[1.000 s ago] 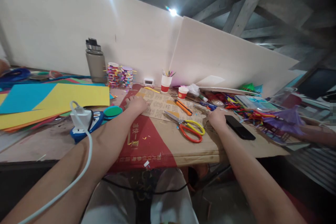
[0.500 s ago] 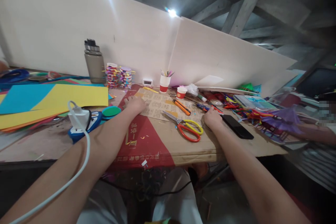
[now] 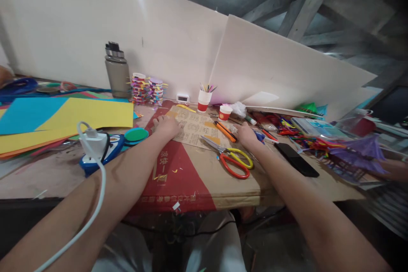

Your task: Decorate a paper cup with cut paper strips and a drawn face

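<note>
My left hand [image 3: 167, 128] lies on the left part of a printed brown paper sheet [image 3: 194, 128], fingers spread and holding nothing. My right hand [image 3: 247, 135] is low over the table beyond the paper's right edge. Its fingertips are mostly hidden, so I cannot tell whether they grip anything. A blue object [image 3: 259, 136], partly covered, shows just right of that hand. Between my hands lie an orange utility knife [image 3: 225, 131] on the paper and scissors [image 3: 234, 159] with one red and one yellow handle, blades towards the paper.
A black phone [image 3: 296, 159] lies right of my right forearm. Paper cups [image 3: 204, 102], a small clock [image 3: 182, 98] and a bottle [image 3: 117, 70] stand along the white board. Coloured sheets [image 3: 92, 112] and a power strip [image 3: 108, 148] with a white cable are left. Another person's arm [image 3: 393, 169] is at right.
My right hand has moved left and farther in over the table, past the blue object, which now shows on its right. My left hand stays on the paper. The view has shifted slightly.
</note>
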`<state>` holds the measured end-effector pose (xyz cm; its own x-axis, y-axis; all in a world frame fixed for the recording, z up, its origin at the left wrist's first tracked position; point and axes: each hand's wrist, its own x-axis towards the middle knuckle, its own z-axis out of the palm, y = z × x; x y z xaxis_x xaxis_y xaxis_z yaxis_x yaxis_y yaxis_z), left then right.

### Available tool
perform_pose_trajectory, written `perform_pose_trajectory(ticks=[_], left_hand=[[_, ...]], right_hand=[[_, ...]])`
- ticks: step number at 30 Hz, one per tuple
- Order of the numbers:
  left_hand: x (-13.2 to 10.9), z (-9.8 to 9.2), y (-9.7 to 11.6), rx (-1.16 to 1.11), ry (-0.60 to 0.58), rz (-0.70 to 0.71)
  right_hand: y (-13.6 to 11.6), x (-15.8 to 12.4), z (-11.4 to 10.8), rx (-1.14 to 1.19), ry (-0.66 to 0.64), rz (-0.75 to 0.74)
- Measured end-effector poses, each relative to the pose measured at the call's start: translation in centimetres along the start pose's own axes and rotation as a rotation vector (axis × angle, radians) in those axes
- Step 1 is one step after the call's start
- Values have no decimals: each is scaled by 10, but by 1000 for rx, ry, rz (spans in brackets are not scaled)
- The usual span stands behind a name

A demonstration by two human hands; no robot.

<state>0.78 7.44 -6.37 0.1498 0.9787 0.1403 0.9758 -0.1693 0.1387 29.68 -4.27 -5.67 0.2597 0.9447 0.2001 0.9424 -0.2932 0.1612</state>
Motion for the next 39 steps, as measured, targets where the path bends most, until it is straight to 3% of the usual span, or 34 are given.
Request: perform_pose_trajectory(ticks=[6,11,28,39], left_hand=[[-1,3,1,14,15,15],[-1,3,1,20,3,17],[-6,2,4,20,9,8],[-6,1,4,40,-7,-4]], right_hand=[[-3,15,0,-80,-11,13],[-1,20,4,-35,49,-41],[-2,41,-2,-126,42,-200],[-7,36,0,-98,66,-130]])
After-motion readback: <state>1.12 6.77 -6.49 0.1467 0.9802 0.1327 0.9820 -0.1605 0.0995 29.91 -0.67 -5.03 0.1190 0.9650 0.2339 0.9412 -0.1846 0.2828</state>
